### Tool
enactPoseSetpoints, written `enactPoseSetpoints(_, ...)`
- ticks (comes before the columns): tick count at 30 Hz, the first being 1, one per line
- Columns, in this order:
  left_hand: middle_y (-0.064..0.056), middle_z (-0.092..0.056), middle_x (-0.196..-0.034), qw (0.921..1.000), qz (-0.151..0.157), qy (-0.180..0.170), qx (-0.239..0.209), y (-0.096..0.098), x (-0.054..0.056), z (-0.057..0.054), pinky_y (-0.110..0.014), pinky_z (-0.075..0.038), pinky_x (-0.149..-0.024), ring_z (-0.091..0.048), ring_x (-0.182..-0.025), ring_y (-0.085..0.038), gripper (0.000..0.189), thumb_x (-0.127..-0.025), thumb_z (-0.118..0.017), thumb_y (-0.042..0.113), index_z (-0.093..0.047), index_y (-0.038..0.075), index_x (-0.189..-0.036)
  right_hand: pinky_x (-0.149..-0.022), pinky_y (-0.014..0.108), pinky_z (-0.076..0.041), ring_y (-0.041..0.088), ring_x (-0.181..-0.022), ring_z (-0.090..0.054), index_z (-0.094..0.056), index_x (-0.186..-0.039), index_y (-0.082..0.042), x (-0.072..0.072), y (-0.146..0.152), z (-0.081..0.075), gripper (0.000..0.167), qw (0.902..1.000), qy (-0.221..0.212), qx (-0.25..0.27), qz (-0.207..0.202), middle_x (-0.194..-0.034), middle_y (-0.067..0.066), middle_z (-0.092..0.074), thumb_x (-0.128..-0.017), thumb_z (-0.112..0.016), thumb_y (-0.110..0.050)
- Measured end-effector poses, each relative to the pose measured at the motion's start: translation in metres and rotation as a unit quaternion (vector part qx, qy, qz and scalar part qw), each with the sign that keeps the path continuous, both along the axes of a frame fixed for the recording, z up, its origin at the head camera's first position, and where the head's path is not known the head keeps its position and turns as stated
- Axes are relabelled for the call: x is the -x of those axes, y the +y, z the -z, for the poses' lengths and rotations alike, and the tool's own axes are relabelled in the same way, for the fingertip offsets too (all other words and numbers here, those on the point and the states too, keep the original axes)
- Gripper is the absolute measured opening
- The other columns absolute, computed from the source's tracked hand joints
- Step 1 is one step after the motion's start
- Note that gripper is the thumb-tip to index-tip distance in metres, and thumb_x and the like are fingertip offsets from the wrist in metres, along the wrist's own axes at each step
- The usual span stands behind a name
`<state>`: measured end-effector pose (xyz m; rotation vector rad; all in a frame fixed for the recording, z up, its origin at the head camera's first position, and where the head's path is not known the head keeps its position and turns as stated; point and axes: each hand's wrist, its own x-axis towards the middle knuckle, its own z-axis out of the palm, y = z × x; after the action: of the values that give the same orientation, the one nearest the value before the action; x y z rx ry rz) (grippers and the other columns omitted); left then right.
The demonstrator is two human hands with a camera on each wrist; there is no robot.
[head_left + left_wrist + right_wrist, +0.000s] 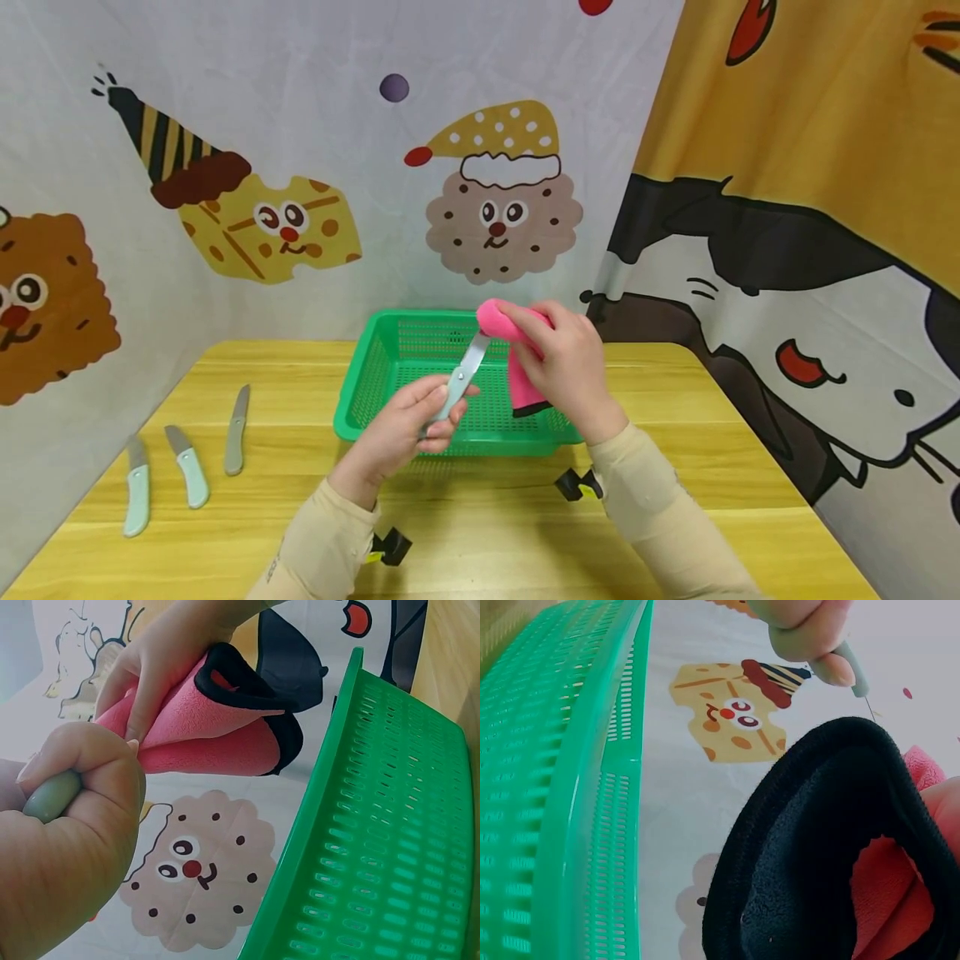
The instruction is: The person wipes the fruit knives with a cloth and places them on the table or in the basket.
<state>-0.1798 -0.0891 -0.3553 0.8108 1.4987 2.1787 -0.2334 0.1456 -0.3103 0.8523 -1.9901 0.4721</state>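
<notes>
Green-handled knife (460, 378) above the green basket (517, 447) seems light, stiff, slick: your left hand (408, 414) sensibly grips its handle (454, 392); your right hand (567, 360) pinches soft-looking pink cloth (495, 318) at the blade's (473, 355) end.

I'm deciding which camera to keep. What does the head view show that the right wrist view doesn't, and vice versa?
Only the head view shows three knives lying on the left of the table and the broad flat of the held knife's blade.

Only the right wrist view shows the dark inner side of the folded pink cloth.

Both show the left hand gripping the held knife's pale green handle, at least part of the right hand on the cloth, the green basket and the cheese drawing.
</notes>
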Motion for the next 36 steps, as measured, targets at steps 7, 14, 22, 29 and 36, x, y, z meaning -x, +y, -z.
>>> enactPoseSetpoints(7, -0.003, -0.046, -0.085, 0.9998, 0.004, 0.016, -0.014, -0.001, 0.002, 0.003, -0.014, -0.031, -0.049, -0.034, -0.059, -0.004, 0.039, -0.11, -0.031, 0.02, -0.049, -0.009, -0.129, -0.065, 0.043, -0.048, 0.028, -0.078, -0.06, -0.068, -0.127, -0.021, 0.001, 0.007, -0.003, 0.044, 0.9998, 0.0, 0.007, 0.016, -0.097, 0.012, -0.064, -0.085, -0.075, -0.01)
enactPoseSetpoints(14, -0.003, -0.046, -0.085, 0.9996, -0.009, 0.02, -0.016, -0.004, 0.004, 0.005, -0.014, -0.032, -0.049, -0.035, -0.06, -0.005, 0.041, -0.111, -0.031, 0.02, -0.047, -0.011, -0.13, -0.068, 0.044, -0.047, 0.029, -0.077, -0.06, -0.068, -0.128, -0.02, -0.001, 0.012, -0.006, 0.046, 0.9994, 0.005, 0.03, 0.013, -0.098, 0.015, -0.063, -0.084, -0.076, -0.008)
enactPoseSetpoints(22, -0.003, -0.047, -0.085, 0.9992, -0.015, 0.033, -0.014, -0.006, 0.004, 0.005, -0.015, -0.031, -0.05, -0.035, -0.06, -0.006, 0.039, -0.111, -0.03, 0.019, -0.048, -0.01, -0.13, -0.069, 0.044, -0.047, 0.028, -0.084, -0.06, -0.066, -0.129, -0.018, -0.014, 0.011, -0.002, 0.048, 0.999, -0.009, 0.043, -0.01, -0.101, 0.014, -0.063, -0.083, -0.075, -0.007)
enactPoseSetpoints(29, -0.004, -0.047, -0.085, 0.999, -0.02, 0.04, -0.009, -0.005, 0.004, 0.006, -0.016, -0.031, -0.05, -0.036, -0.06, -0.007, 0.039, -0.11, -0.032, 0.02, -0.049, -0.009, -0.13, -0.066, 0.043, -0.047, 0.025, -0.083, -0.06, -0.067, -0.127, -0.019, -0.026, 0.001, 0.01, 0.047, 0.9976, -0.01, 0.051, -0.047, -0.101, 0.01, -0.063, -0.082, -0.076, -0.009)
enactPoseSetpoints(36, -0.002, -0.047, -0.084, 0.9979, -0.008, 0.056, -0.031, -0.005, 0.006, 0.008, -0.015, -0.03, -0.05, -0.034, -0.06, -0.007, 0.032, -0.11, -0.031, 0.017, -0.056, 0.002, -0.124, -0.065, 0.041, -0.048, 0.024, -0.081, -0.06, -0.066, -0.128, -0.022, -0.035, -0.013, 0.019, 0.049, 0.9973, -0.011, 0.028, -0.066, -0.102, 0.01, -0.063, -0.082, -0.076, -0.009)
